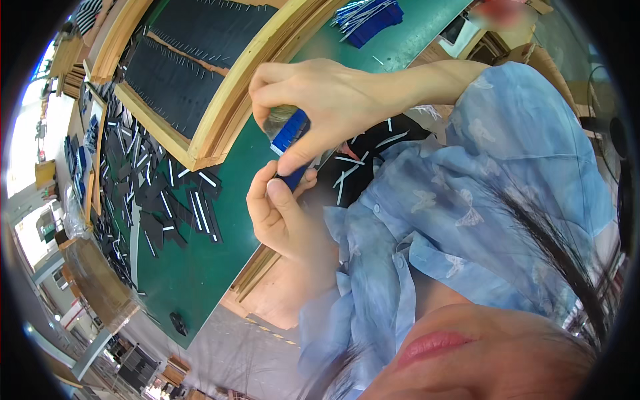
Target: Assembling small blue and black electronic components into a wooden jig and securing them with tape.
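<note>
My right hand (320,93) comes in from the right, its fingers curled round a small blue piece with a pale edge (291,133). A rounded brownish, partly see-through thing (281,115) sits under the same fingers; its kind is unclear. Just below, my left hand (283,217) pinches the lower end of the blue piece between thumb and fingers. The two hands nearly meet, and the right thumb presses on the piece near the left fingertips. Much of what they hold is hidden by the fingers.
On the green table (200,267) lie many scattered black pieces with white strips (167,207). A wooden frame (220,133) with black panels (167,83) stands beyond my hands. Blue pieces with white strips (370,23) are piled farther right. Black material with white strips (353,167) covers my lap.
</note>
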`<act>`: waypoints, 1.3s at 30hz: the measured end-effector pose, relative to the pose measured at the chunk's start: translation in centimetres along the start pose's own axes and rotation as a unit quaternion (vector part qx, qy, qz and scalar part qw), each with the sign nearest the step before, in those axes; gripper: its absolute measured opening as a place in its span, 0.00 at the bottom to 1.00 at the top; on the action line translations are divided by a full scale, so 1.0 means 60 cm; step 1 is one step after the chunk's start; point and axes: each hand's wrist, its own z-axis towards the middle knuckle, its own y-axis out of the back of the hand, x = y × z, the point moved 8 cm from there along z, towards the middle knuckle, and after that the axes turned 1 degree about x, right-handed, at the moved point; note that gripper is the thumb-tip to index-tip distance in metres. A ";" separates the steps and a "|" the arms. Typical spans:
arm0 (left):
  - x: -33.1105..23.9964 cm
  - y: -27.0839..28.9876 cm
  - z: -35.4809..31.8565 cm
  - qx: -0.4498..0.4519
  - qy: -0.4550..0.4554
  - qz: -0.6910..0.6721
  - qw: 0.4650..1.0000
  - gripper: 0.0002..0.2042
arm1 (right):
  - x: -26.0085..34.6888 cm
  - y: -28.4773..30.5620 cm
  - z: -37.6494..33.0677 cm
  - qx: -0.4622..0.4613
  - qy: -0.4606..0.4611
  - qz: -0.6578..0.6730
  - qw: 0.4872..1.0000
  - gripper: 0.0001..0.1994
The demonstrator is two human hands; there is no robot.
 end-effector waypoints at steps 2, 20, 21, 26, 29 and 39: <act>-0.004 0.006 0.002 -0.017 0.009 -0.008 1.000 0.12 | -0.022 0.012 0.005 -0.037 -0.012 -0.051 0.998 0.21; 0.014 -0.043 0.088 0.190 0.128 -0.272 0.935 0.16 | 0.005 0.063 0.020 0.023 0.045 0.277 0.960 0.15; 0.018 -0.057 0.092 0.205 0.137 -0.282 0.927 0.20 | 0.016 0.065 0.029 0.014 0.109 0.256 0.960 0.17; 0.014 -0.086 0.113 0.239 0.168 -0.370 0.882 0.28 | -0.038 0.165 0.131 0.010 0.042 0.183 0.982 0.16; 0.021 -0.040 0.113 0.125 0.079 -0.221 0.964 0.27 | -0.173 0.282 0.264 -0.052 -0.028 -0.021 0.998 0.16; 0.008 0.039 0.108 -0.039 -0.134 0.041 0.989 0.27 | -0.386 0.314 0.396 0.032 0.077 -0.275 0.958 0.17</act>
